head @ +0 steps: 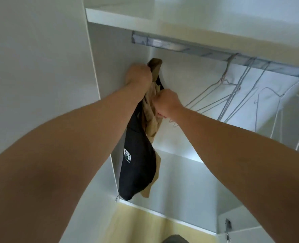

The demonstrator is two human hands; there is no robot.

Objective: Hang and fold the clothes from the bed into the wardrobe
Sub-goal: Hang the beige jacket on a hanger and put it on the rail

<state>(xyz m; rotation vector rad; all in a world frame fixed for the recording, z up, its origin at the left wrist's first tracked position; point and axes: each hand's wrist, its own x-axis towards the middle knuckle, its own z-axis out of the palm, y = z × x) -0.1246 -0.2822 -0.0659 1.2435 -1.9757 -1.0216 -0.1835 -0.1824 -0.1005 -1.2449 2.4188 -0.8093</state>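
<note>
Two bare forearms reach up and forward into the wardrobe [108, 55], a white, smooth-panelled carcass.

The left hand [138, 76] is the higher of the two. It is clenched round the bunched top of the tan garment [149, 118], a thin, creased woven cloth whose upper end pokes out just above the fist. The right hand [166, 105] is lower and to the right, its fingers curled tight on the same tan cloth at mid-height.

The black garment [138, 165] hangs against the tan one, beneath the left wrist. It is smooth and matt, narrow at the top and swelling to a rounded lower end. It bears a small square white label [127, 155], and a metal zip pull [117, 198] dangles at its lower left edge. Whether either hand grips it directly cannot be told.

Both garments hang lengthwise, nearly vertical, leaning slightly left toward the bottom. Their lower ends are near the front edge of the wardrobe's lower panel [180, 181].

Beyond and to the right, bare wire hangers [232, 97], thin and grey, hang tilted from a flat grey metal rail [189, 48] fixed under the white upper shelf [145, 20].
</note>
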